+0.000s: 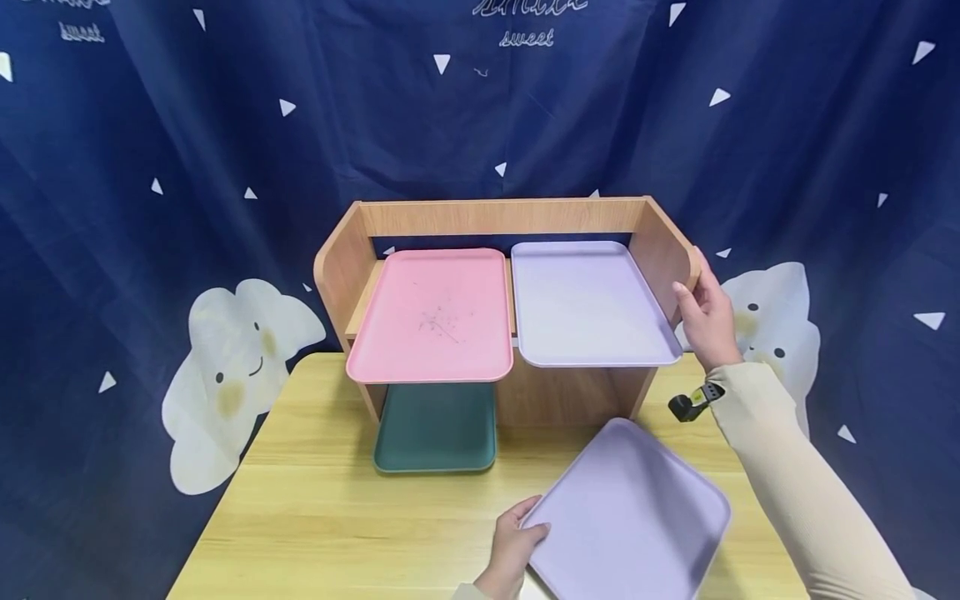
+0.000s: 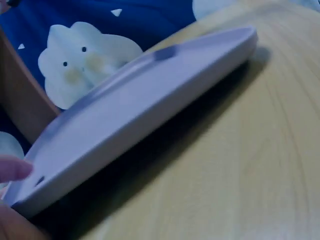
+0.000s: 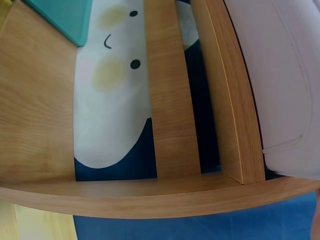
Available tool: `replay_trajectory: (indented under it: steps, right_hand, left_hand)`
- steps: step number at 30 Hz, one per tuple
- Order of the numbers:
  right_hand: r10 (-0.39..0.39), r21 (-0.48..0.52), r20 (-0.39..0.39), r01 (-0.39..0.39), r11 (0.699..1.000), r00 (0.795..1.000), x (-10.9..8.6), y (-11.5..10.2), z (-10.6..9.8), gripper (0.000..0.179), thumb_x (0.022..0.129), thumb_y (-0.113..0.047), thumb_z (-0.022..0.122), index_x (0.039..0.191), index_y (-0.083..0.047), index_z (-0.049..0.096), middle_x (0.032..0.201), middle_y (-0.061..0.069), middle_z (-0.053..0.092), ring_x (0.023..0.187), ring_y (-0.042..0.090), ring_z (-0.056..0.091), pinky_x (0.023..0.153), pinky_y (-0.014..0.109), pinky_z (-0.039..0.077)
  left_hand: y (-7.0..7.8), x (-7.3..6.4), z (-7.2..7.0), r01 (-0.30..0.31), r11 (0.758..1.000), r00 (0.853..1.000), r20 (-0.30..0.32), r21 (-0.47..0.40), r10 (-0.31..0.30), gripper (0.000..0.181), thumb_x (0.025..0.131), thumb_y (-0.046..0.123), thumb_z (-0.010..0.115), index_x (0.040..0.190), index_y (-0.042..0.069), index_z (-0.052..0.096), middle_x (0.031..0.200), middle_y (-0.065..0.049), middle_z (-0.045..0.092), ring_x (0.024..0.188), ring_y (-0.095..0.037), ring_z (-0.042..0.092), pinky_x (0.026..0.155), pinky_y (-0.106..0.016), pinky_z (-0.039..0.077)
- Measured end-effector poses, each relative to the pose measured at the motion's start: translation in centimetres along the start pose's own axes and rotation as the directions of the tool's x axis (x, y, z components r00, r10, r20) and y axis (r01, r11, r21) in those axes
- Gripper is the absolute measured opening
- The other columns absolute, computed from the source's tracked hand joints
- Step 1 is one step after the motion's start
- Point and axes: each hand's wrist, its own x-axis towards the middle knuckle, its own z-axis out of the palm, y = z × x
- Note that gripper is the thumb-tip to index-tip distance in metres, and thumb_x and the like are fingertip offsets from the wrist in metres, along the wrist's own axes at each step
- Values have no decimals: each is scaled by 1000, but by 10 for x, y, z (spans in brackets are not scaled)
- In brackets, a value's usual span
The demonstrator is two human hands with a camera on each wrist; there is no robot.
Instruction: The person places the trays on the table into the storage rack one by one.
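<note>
My left hand (image 1: 513, 546) grips a lavender tray (image 1: 630, 517) at its left corner, thumb on the inside face and fingers behind. In the left wrist view that tray (image 2: 125, 110) is tilted over the table, and its shadow falls under it. Up at the right, my right hand (image 1: 708, 317) holds the front edge of the wooden shelf's side panel (image 1: 666, 250), thumb on the inner side. A second lavender tray (image 1: 588, 300) lies on the upper shelf just left of that hand. Beside it lies a pink tray (image 1: 442, 308) with a faint dark pattern.
A dark green tray (image 1: 437, 429) sits in the lower left compartment, its front reaching past the shelf. Under the shelf is the wooden table (image 1: 315, 500). A dark blue curtain (image 1: 480, 117) with white triangles and cloud faces hangs behind.
</note>
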Motion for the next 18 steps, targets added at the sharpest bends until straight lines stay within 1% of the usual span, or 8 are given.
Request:
replay_trajectory:
  steps: [2, 6, 9, 11, 13, 15, 18]
  right_hand:
    - [-4, 3, -1, 4, 1000, 1000, 0, 0, 1, 57, 100, -24, 43, 150, -36, 17, 156, 0, 25, 141, 28, 29, 111, 52, 28]
    - [-7, 7, -3, 7, 1000, 1000, 0, 0, 1, 58, 100, -23, 44, 150, -34, 18, 156, 0, 26, 141, 27, 29, 111, 53, 28]
    - [-2, 7, 1, 2, 1000, 1000, 1, -1, 0, 57, 100, -24, 44, 149, -37, 18, 156, -2, 26, 141, 27, 29, 111, 53, 28]
    - [1, 7, 2, -1, 1000, 1000, 0, -1, 0, 57, 100, -24, 44, 149, -38, 18, 156, -2, 25, 141, 27, 29, 111, 53, 28]
    - [3, 8, 3, -3, 1000, 1000, 1, -1, 0, 57, 100, -24, 44, 149, -39, 18, 156, -2, 25, 141, 26, 29, 111, 52, 28]
    - [1, 13, 3, -1, 1000, 1000, 1, -1, 0, 57, 100, -23, 44, 149, -37, 18, 156, -1, 25, 141, 26, 29, 111, 52, 28]
    - [0, 16, 4, 0, 1000, 1000, 2, 0, 0, 57, 100, -23, 44, 149, -36, 18, 156, -1, 25, 141, 27, 29, 111, 52, 28]
  left_hand:
    - [2, 0, -5, -8, 1000, 999, 44, -12, 9, 46, 73, -6, 64, 120, -1, 60, 125, -25, 59, 109, -37, 60, 90, -41, 53]
    - [3, 0, -13, -24, 1000, 994, 107, -10, 25, 46, 75, -10, 60, 120, 0, 61, 123, -23, 60, 109, -35, 61, 86, -36, 55]
    - [2, -1, -17, -60, 998, 987, 151, -4, 60, 45, 77, -10, 60, 120, 0, 61, 123, -22, 61, 109, -33, 62, 84, -31, 56]
    - [2, -1, -20, -92, 996, 980, 175, -16, 93, 43, 78, -10, 60, 120, -3, 60, 123, -22, 60, 109, -33, 62, 83, -30, 56]
    - [4, -1, -23, -108, 994, 976, 187, -25, 111, 41, 79, -9, 60, 119, -4, 60, 122, -23, 60, 108, -32, 63, 82, -28, 56]
    - [6, -1, -26, -112, 993, 975, 187, -39, 118, 38, 80, -7, 60, 118, -5, 61, 119, -23, 62, 105, -31, 65, 79, -27, 57]
    - [9, 0, -32, -107, 993, 979, 171, -46, 113, 36, 81, -5, 61, 117, -6, 62, 115, -23, 64, 100, -28, 67, 76, -26, 58]
